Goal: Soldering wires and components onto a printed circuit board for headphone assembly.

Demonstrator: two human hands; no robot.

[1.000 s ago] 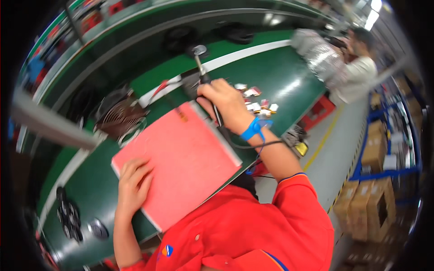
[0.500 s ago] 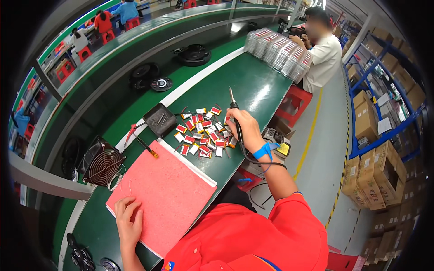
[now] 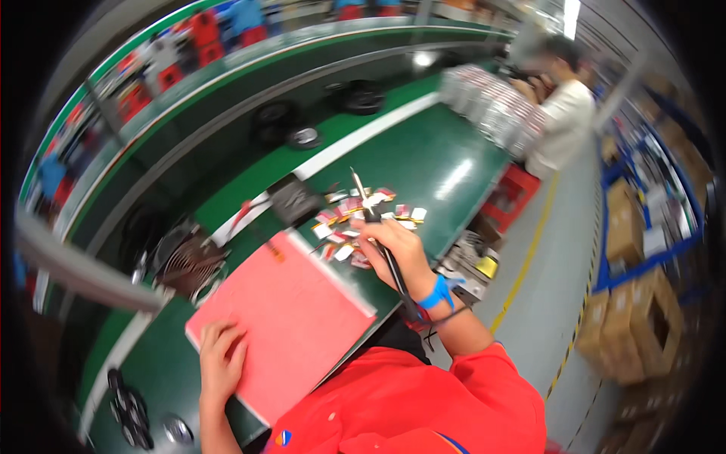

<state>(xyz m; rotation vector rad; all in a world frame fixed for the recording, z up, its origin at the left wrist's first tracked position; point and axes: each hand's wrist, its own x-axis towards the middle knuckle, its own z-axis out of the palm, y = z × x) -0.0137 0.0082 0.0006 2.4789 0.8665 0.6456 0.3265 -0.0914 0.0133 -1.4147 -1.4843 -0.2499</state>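
My right hand (image 3: 402, 256) is closed around a soldering iron (image 3: 373, 213), its bare metal tip pointing up and away to the left. Hand and iron are above the right part of a loose pile of small pouch batteries (image 3: 342, 252), silver and red with orange ends, and hide some of them. A blue wrist strap (image 3: 436, 293) circles my right wrist. On the left edge of a pink foam pad (image 3: 295, 325) rests my left hand (image 3: 222, 359), fingers loosely bent and apart, with nothing in it.
Behind the pad sit a dark tray (image 3: 293, 198) and a red lead (image 3: 240, 216). A fan (image 3: 189, 261) stands at the left, near black round parts (image 3: 128, 408). Stacked clear trays (image 3: 491, 106) and a co-worker (image 3: 563, 113) are at the table's far end.
My right hand has moved left and nearer to me with the soldering iron, from beside the batteries to over them. My left hand stays on the pad. The whole view has shifted and blurred.
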